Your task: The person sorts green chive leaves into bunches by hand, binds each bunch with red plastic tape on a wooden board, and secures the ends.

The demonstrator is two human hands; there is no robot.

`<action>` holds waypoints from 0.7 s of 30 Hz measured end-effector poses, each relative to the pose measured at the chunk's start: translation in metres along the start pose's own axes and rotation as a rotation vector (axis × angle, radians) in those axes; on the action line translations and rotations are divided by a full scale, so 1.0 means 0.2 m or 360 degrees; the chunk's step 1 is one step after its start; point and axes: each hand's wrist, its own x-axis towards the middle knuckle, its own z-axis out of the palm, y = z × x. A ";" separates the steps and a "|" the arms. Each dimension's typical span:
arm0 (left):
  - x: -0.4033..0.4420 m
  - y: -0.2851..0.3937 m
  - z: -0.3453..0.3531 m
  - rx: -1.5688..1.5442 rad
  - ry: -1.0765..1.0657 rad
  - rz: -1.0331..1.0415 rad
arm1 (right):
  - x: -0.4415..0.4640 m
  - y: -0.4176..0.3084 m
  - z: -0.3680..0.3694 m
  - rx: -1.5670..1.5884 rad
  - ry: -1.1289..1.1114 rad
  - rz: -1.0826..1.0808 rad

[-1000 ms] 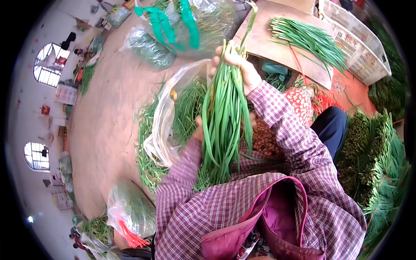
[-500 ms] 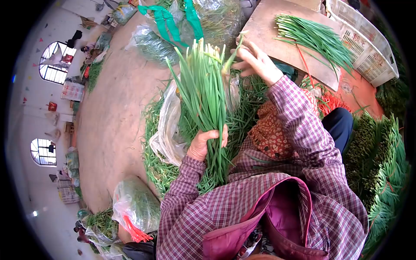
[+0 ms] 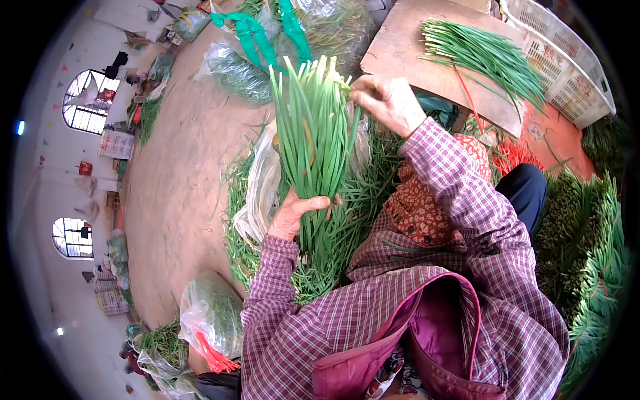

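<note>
Left hand [image 3: 293, 213]: Thumb and fingers were clamped on a bundle of green stalks [image 3: 315, 143], gripping its lower, leafy part in front of the worker's lap.
Right hand [image 3: 392, 107]: Thumb and forefinger bent toward each other at the right side of the bundle's pale ends; whether they met, or pinched a stalk, could not be told.
Bundle's direction: Pale ends pointed away from the worker, leafy tips toward the lap, the long axis running almost straight out from the body.
Clear plastic bag [image 3: 261, 190]: Its crumpled film showed left of the bundle, which hid most of the contents.
Loose greens [image 3: 380, 177]: Stalks spread around the bag and beneath the bundle.
Board [image 3: 397, 50]: A second bundle [image 3: 477, 59] lay slantwise, pale ends near the middle, tips overhanging the right edge above the near right corner. A red strand [image 3: 469, 100] hung over the near edge.
White crate [image 3: 563, 67]: Slotted, it stood beside the board's right edge, contents indistinct.
Large bags [image 3: 343, 33]: Left of the board, clear plastic with teal handles [image 3: 297, 30] bulged with greens.
Floor bag [image 3: 227, 310]: Greens filled it, red strips [image 3: 215, 353] at its mouth.
Stacked greens [image 3: 597, 267]: Red-banded bunches were piled beyond a dark-trousered knee [image 3: 523, 193].
</note>
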 end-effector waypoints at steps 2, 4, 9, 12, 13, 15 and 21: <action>-0.01 0.01 0.00 0.0042 0.0080 0.0006 | 0.01 0.02 -0.04 -0.0097 0.0055 -0.0058; -0.01 -0.01 -0.03 0.0089 0.0152 0.0009 | 0.04 0.10 -0.07 -0.0160 0.0087 -0.0070; -0.02 -0.09 -0.15 0.0217 0.0290 -0.0069 | 0.13 0.32 -0.32 -0.0576 0.0558 -0.0105; 0.00 -0.13 -0.21 0.0427 0.0330 0.0011 | 0.08 0.24 -0.36 -0.0925 -0.0024 0.0285; 0.01 -0.10 -0.20 0.0503 0.0309 0.0061 | 0.06 0.21 -0.30 -0.1012 0.0161 -0.0106; 0.04 -0.09 -0.19 0.0575 0.0290 0.0107 | 0.05 0.09 -0.24 -0.0698 0.0247 -0.0335; 0.09 -0.14 -0.26 0.1227 0.0650 0.0655 | 0.07 -0.05 -0.10 -0.0593 0.0248 -0.0472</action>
